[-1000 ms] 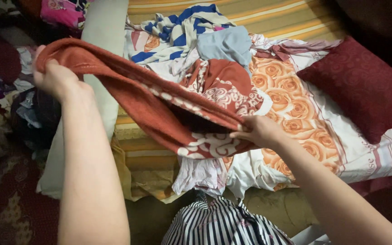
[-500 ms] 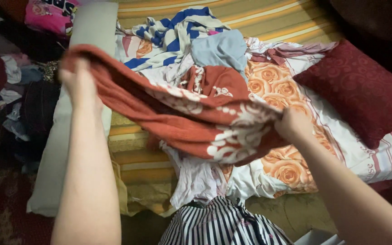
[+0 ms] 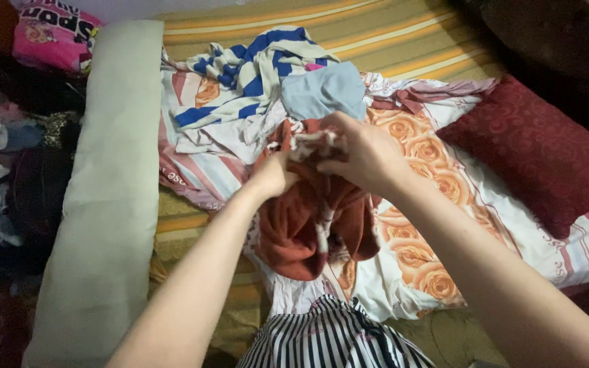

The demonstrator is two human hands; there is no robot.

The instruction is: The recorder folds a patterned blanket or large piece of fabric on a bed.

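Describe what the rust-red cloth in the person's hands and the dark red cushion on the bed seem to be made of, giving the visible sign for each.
Rust-red cloth: seemingly terry towelling, matte and fuzzy, hanging in thick soft folds, with a cream woven pattern; held by the left hand and right hand.
Dark red cushion: probably a woven or embossed upholstery fabric, with a raised swirl pattern and slight sheen; the exact fibre is unclear.

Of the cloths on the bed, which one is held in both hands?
The rust-red towel with white pattern: left hand and right hand grip it together, while the blue-striped cloth and light-blue cloth lie untouched behind.
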